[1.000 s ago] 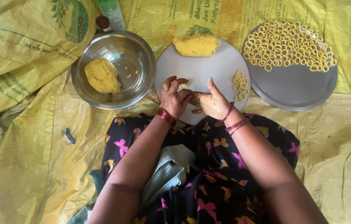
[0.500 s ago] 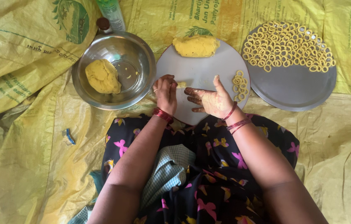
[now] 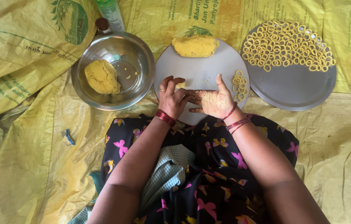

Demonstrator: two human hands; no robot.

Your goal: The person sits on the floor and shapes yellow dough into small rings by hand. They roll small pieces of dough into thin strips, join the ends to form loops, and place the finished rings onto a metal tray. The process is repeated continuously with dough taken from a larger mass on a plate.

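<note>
Your right hand (image 3: pixel 215 101) had turned palm-up, and your left hand (image 3: pixel 172 99) closed over its fingertips, pinching a small dough piece (image 3: pixel 180 85) just beyond your left fingers on the round board (image 3: pixel 200 72). Rolling had paused. Its long axis was too hidden to tell.

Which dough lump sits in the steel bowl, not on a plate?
The rounder lump, left of the hands, lies inside the steel bowl. The other, longer lump rests on the middle round plate.
</note>
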